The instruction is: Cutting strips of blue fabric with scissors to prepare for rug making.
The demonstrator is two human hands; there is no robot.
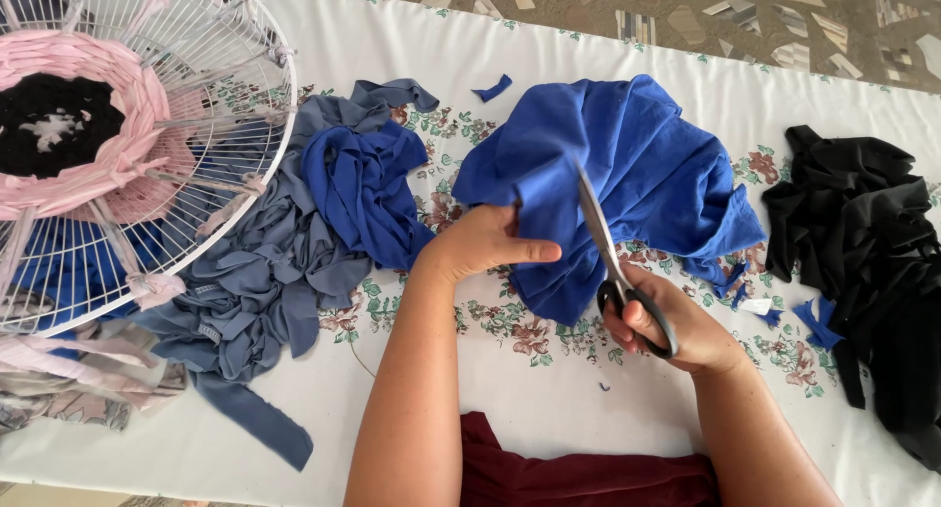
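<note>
Scissors cutting bright blue cloth on the table

Right hand (676,326), grip clamped on scissors (613,267), blades pointing to 11 o'clock over the blue cloth (627,174); left hand (485,242), at 9 o'clock, pinches the cloth's edge; black fabric (863,232) at 3 o'clock

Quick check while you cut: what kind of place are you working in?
Probably a home craft table, not a factory: a flowered tablecloth on a patterned tile floor, heaps of fabric strips, and a white wire frame with pink weaving. Scissors cut blue cloth.
</note>
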